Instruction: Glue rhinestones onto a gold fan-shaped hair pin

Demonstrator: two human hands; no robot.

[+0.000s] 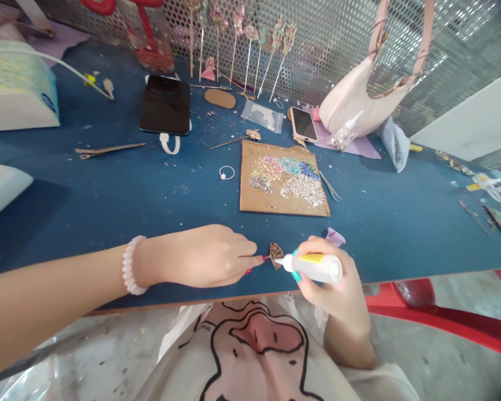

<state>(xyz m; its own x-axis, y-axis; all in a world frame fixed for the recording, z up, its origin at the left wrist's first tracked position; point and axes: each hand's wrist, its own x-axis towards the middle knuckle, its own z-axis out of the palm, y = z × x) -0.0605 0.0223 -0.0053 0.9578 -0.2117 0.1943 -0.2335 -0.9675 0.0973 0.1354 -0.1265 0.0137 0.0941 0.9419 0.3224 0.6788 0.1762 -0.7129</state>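
A small fan-shaped, bronze-coloured metal ornament [276, 254] lies near the table's front edge. My left hand [209, 256] rests to its left, most fingers curled, with the outstretched index fingertip steadying the ornament's left edge. In my right hand [334, 284] is a white glue bottle [316, 268] with a yellow label, tilted so that its narrow nozzle meets the ornament or hovers just over it. A cardboard square [284, 209] beyond the hands bears heaps of coloured rhinestones [303, 189]. Tweezers [329, 186] lie along its right side, and a lilac scrap [335, 236] sits behind my right hand.
Beyond the cardboard are a decorated hair stick [232, 141], a plastic bag [262, 116] and a phone [303, 123]. A black tablet-like device [166, 104] and a hair clip [109, 150] lie left. Decorated sticks [246, 55] stand upright at the back, left of a pink handbag [350, 94].
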